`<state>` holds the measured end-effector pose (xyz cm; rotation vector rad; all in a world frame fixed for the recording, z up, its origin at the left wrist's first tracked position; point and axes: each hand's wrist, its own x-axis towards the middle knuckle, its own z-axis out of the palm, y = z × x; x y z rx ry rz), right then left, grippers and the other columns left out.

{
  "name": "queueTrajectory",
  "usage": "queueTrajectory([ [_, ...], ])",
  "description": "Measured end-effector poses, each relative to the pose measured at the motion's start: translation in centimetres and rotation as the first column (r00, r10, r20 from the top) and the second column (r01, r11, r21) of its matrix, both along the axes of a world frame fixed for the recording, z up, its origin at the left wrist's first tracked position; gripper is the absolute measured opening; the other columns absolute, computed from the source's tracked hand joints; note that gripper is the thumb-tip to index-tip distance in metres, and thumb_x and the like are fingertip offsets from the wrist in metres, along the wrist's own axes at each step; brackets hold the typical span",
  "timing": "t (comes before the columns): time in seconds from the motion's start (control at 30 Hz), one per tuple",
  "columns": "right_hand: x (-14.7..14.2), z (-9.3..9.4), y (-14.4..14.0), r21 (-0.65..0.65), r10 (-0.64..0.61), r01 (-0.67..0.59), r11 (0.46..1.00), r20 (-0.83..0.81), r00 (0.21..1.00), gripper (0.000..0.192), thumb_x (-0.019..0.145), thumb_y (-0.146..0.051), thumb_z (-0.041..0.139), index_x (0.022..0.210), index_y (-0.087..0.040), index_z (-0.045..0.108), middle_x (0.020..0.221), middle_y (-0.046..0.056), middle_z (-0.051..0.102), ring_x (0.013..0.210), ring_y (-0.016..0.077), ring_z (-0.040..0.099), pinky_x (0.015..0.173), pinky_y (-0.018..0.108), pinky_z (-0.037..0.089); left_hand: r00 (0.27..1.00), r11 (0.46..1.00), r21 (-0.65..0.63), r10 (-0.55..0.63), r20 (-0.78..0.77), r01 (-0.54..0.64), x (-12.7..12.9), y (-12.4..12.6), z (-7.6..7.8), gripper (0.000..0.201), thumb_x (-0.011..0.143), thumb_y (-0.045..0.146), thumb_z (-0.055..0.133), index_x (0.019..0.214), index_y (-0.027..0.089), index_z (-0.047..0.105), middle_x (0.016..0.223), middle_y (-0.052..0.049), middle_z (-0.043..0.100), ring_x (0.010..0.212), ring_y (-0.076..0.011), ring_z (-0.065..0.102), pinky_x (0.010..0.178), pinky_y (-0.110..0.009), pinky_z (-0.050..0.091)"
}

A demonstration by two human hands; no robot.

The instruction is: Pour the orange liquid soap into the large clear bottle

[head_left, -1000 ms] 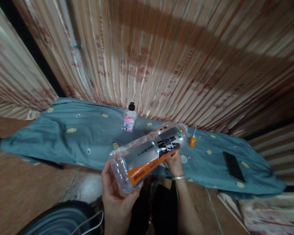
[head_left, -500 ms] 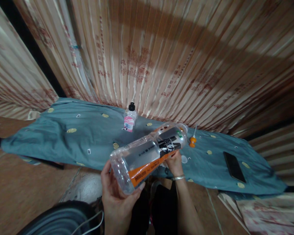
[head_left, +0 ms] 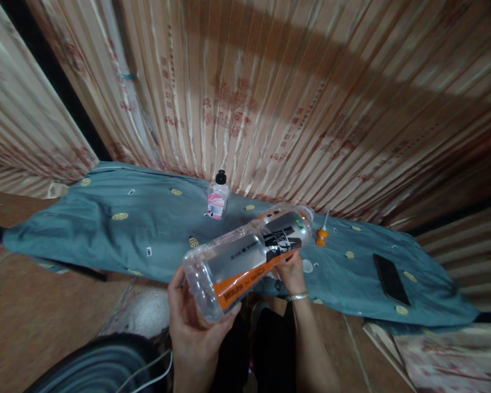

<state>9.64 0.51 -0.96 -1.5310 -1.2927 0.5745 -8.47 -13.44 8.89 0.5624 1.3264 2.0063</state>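
This looks like a room in somebody's home, with the person settled low on the floor. The floor (head_left: 45,305) is reddish-brown tile with visible joints. A teal bedsheet (head_left: 147,229) printed with small yellow motifs is spread flat over it like a mat. Behind the sheet hangs a long pleated curtain (head_left: 270,98), shiny beige satin with red-brown patterns, filling the whole back of the view down to floor level. Everyday personal things lie about on the sheet: a small bottle with a black cap and pink label (head_left: 218,196) standing upright near the curtain, and a dark smartphone (head_left: 390,279) lying flat off to the right
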Motion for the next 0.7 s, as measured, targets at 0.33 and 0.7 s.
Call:
queueTrajectory([
  [0.33,0.3,-0.4,0.1,-0.013,0.018,-0.018,1.000,-0.028,0.999,0.044,0.056,-0.043,0.083,0.085,-0.026,0.054,0.084,0.004,0.076,0.082,0.0282,0.073,0.076,0.040,0.059,0.998,1.000,0.008,-0.009,-0.068,0.009,-1.2,0.1,-1.5,0.089,0.051,0.024,0.098,0.132,0.024,0.061,0.117,-0.008,0.072,0.099,-0.0265,0.075,0.079,-0.031,0.063],
  [0.7,0.5,-1.0,0.2,0.000,0.009,-0.009,1.000,0.023,1.000,0.048,0.056,-0.047,0.083,0.089,-0.025,0.056,0.084,0.004,0.076,0.075,0.0257,0.071,0.071,0.038,0.057,0.996,0.999,0.019,-0.046,-0.077,0.047,-1.4,0.1,-2.0,0.090,0.051,0.023,0.098,0.133,0.025,0.061,0.118,-0.008,0.070,0.099,-0.0275,0.074,0.078,-0.032,0.063],
])
